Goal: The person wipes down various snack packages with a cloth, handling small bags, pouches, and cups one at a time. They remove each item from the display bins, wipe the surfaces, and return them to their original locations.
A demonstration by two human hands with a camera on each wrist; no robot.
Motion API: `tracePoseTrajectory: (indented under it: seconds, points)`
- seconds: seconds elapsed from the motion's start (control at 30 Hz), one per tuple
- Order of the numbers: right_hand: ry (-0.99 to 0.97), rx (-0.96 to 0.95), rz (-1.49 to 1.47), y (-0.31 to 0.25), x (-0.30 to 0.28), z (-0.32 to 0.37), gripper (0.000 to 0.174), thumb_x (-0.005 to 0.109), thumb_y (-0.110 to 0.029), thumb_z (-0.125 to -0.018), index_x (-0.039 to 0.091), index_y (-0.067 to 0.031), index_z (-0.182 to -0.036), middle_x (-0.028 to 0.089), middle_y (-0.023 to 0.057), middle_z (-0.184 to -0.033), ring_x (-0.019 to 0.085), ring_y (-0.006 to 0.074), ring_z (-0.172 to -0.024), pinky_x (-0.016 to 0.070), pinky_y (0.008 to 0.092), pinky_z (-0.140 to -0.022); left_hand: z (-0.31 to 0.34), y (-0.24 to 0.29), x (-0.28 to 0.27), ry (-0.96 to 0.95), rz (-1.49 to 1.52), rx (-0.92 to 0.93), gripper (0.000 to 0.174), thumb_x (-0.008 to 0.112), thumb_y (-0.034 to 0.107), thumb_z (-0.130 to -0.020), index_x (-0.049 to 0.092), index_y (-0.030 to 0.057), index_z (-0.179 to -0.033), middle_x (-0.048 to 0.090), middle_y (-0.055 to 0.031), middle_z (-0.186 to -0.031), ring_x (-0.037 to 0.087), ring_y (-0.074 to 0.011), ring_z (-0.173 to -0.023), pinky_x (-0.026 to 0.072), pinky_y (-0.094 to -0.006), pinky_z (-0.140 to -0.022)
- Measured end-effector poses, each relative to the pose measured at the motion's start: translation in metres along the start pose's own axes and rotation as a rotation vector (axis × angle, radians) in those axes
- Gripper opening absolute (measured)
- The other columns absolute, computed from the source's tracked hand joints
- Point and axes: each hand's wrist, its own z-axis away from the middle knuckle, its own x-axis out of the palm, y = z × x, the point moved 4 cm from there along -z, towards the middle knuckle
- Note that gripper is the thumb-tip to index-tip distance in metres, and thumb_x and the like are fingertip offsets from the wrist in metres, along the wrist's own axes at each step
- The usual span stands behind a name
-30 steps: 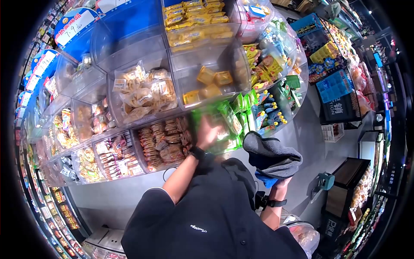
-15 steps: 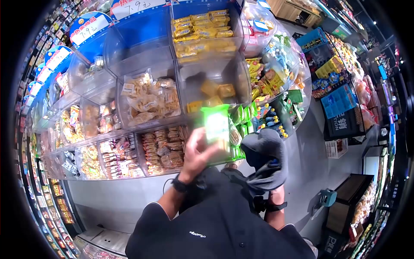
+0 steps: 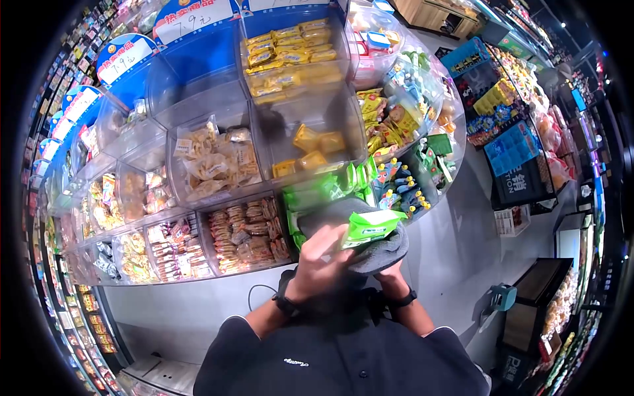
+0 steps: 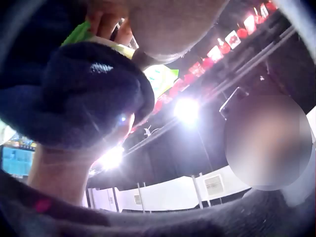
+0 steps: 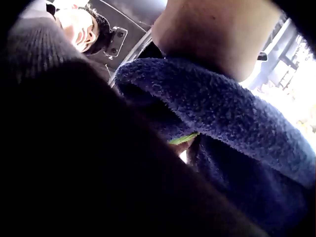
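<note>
My left hand [image 3: 329, 245] pinches a green snack packet [image 3: 371, 224] and holds it against a grey cloth [image 3: 380, 254]. The cloth is bunched in front of my chest. My right hand [image 3: 391, 272] grips the cloth from below and is mostly hidden under it. In the left wrist view the fuzzy dark cloth [image 4: 74, 94] fills the left side, with the green packet [image 4: 160, 79] sticking out behind it. The right wrist view shows the cloth [image 5: 222, 108] close up, with a sliver of the green packet [image 5: 182, 139] in its fold.
A curved wall of clear bins stands just ahead. They hold green packets [image 3: 316, 191], brown wrapped snacks [image 3: 247, 228], yellow packets [image 3: 310, 148] and pale bagged snacks [image 3: 214, 158]. Grey floor [image 3: 456, 224] opens to the right, with a white basket [image 3: 510, 220] and dark display stands.
My left hand has lifted a green packet out of the bin and brought it back to the cloth. My right hand has moved the cloth left, in front of my chest.
</note>
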Motion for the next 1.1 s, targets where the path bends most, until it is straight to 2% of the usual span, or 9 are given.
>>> tracePoseTrajectory:
  seconds: [0.23, 0.47, 0.5, 0.6, 0.7, 0.77, 0.87, 1.0, 1.1]
  points:
    - [0.096, 0.177, -0.036, 0.004, -0.023, 0.024, 0.075, 0.086, -0.017, -0.064, 0.05, 0.0029, -0.127, 0.058, 0.0099, -0.121, 0.056, 0.0186, -0.106, 0.0449, 0.034, -0.093, -0.001, -0.02, -0.001, -0.24, -0.072, 0.051, 0.019, 0.055, 0.008, -0.091, 0.059, -0.0036, -0.105, 0.06, -0.0106, -0.095, 0.057, -0.0235, -0.086, 0.0442, -0.03, -0.079]
    - [-0.109, 0.057, -0.032, -0.001, -0.024, 0.025, 0.069, 0.082, -0.014, -0.07, 0.049, 0.0013, -0.129, 0.055, 0.0106, -0.128, 0.052, 0.0201, -0.115, 0.04, 0.0367, -0.101, 0.005, -0.025, 0.005, -0.556, 0.6, -0.476, 0.033, 0.048, 0.026, -0.099, 0.057, -0.0031, -0.112, 0.058, 0.0015, -0.091, 0.048, -0.0071, -0.079, 0.0392, -0.0219, -0.071]
    - [-0.126, 0.084, -0.043, -0.002, -0.021, 0.025, 0.07, 0.082, -0.013, -0.07, 0.049, 0.0012, -0.13, 0.055, 0.0103, -0.128, 0.052, 0.0199, -0.115, 0.0401, 0.0366, -0.1, 0.009, -0.028, 0.004, -0.637, 0.685, -0.541, 0.034, 0.044, 0.02, -0.101, 0.054, -0.0033, -0.123, 0.059, -0.0031, -0.109, 0.051, -0.0101, -0.1, 0.0414, -0.0251, -0.09]
    - [-0.14, 0.09, -0.128, 0.009, -0.018, 0.028, 0.072, 0.082, -0.014, -0.069, 0.048, 0.0009, -0.131, 0.055, 0.0097, -0.128, 0.052, 0.0194, -0.115, 0.0404, 0.0359, -0.1, 0.015, -0.04, 0.015, -0.693, 0.631, -0.557, 0.033, 0.044, 0.021, -0.101, 0.055, -0.0018, -0.121, 0.06, -0.002, -0.113, 0.05, -0.0097, -0.103, 0.0401, -0.0259, -0.093]
    - [-0.031, 0.176, -0.202, 0.014, -0.019, 0.026, 0.072, 0.082, -0.015, -0.07, 0.047, 0.0006, -0.131, 0.055, 0.0095, -0.127, 0.052, 0.019, -0.114, 0.0406, 0.0354, -0.099, 0.017, -0.036, 0.024, -0.514, 0.64, -0.508, 0.046, 0.043, 0.012, -0.098, 0.031, 0.0023, -0.142, 0.041, -0.0047, -0.138, 0.038, -0.0129, -0.124, 0.0312, -0.0275, -0.103]
    - [0.075, 0.275, -0.235, 0.011, -0.019, 0.024, 0.072, 0.082, -0.016, -0.07, 0.047, 0.0004, -0.131, 0.055, 0.0095, -0.127, 0.052, 0.0187, -0.114, 0.0408, 0.0351, -0.099, 0.014, -0.023, 0.029, -0.419, 0.649, -0.449, 0.061, 0.044, 0.017, -0.098, 0.014, 0.0048, -0.15, 0.021, -0.0075, -0.153, 0.02, -0.0171, -0.139, 0.0188, -0.0319, -0.112]
    - [0.16, 0.207, -0.106, 0.006, -0.026, 0.024, 0.069, 0.081, -0.017, -0.071, 0.049, 0.0002, -0.129, 0.056, 0.0091, -0.124, 0.052, 0.0183, -0.112, 0.0409, 0.0347, -0.098, 0.022, -0.04, 0.038, -0.447, 0.554, -0.481, 0.068, 0.047, 0.037, -0.098, 0.017, 0.0044, -0.149, 0.025, -0.0078, -0.152, 0.024, -0.0181, -0.137, 0.0204, -0.033, -0.112]
    - [0.318, 0.064, 0.114, 0.011, -0.04, 0.023, 0.058, 0.077, -0.016, -0.073, 0.053, 0.0004, -0.123, 0.057, 0.0096, -0.119, 0.053, 0.0198, -0.11, 0.0402, 0.0345, -0.097, 0.016, -0.038, 0.037, -0.423, 0.975, -0.57, 0.076, 0.059, 0.035, -0.093, 0.018, 0.002, -0.148, 0.029, -0.0093, -0.149, 0.029, -0.0165, -0.134, 0.024, -0.0301, -0.109]
    - [0.42, 0.012, 0.119, 0.005, -0.041, 0.02, 0.039, 0.066, -0.014, -0.082, 0.055, 0.0009, -0.117, 0.057, 0.0102, -0.118, 0.052, 0.0199, -0.111, 0.0392, 0.033, -0.098, 0.013, -0.036, 0.028, -0.62, 0.634, -0.445, 0.076, 0.07, 0.022, -0.086, 0.026, 0.0009, -0.144, 0.039, -0.0076, -0.139, 0.035, -0.0136, -0.127, 0.0302, -0.0283, -0.105]
